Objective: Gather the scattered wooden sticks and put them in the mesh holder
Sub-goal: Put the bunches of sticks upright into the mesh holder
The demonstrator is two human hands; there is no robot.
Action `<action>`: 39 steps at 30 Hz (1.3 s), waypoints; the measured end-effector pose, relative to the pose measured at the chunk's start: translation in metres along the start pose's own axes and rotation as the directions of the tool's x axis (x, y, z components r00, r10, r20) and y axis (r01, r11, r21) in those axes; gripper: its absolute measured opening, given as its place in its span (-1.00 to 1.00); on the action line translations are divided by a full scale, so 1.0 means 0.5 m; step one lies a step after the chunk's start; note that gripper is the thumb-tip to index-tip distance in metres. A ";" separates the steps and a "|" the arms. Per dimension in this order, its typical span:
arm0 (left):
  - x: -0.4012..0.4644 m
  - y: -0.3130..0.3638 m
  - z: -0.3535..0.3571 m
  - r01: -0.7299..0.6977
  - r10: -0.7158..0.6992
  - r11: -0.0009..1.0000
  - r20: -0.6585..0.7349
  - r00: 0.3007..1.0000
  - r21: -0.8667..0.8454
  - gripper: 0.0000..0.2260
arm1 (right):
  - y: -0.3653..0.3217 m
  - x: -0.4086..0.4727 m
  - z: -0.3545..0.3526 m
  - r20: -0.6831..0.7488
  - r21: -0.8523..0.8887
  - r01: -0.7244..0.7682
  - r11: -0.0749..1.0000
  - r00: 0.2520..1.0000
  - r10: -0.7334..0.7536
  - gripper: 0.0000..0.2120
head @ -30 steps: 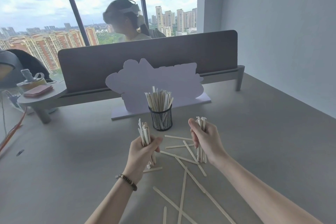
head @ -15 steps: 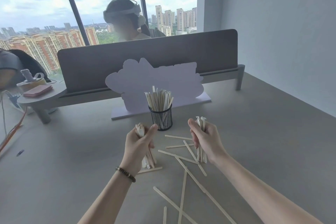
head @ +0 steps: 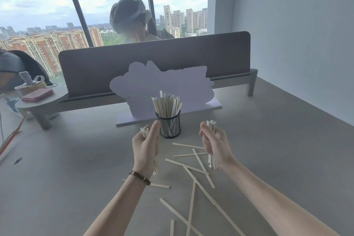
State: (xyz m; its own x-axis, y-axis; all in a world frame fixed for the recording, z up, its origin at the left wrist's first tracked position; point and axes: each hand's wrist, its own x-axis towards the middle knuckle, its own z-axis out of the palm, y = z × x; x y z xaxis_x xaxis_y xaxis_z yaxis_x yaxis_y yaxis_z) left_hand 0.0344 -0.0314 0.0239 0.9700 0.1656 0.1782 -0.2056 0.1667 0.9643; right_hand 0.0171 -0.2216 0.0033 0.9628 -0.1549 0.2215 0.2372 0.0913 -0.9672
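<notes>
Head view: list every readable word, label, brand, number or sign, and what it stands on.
No readable text in this frame.
White cutout sign behind the mesh holder: blank face, no lettering shows.
Pink object on the side shelf: no marking legible.
Wooden sticks on the table: no print visible.
Distant buildings through the window: any signage too small to read.

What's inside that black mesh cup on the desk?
The mesh holder is packed with upright wooden sticks, their tops fanning above the rim. Their lower parts show only dimly through the mesh; the bottom of the cup is hidden.
</notes>
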 end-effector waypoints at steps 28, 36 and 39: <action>0.046 0.000 -0.164 -0.144 -0.003 0.761 0.226 0.974 0.633 -0.81 | -0.093 0.089 -0.062 0.156 -0.500 0.082 0.862 0.988 -0.003 -0.78; 0.097 0.053 -0.148 -0.061 0.018 0.862 0.090 0.996 0.504 -0.78 | -0.140 0.256 0.037 0.104 -0.455 0.144 0.879 0.989 -0.108 -0.81; 0.114 0.073 -0.136 -0.064 0.034 0.879 0.072 0.997 0.472 -0.81 | -0.132 0.298 0.063 0.131 -0.488 0.142 0.861 0.987 -0.088 -0.79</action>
State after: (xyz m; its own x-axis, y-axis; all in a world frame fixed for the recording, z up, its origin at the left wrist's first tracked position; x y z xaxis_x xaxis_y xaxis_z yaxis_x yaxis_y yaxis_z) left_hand 0.0733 0.0501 0.0557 0.9694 0.1005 0.2241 -0.1813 -0.3229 0.9289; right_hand 0.1490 -0.2196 0.1040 0.9467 -0.0321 0.3206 0.2777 -0.4231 -0.8625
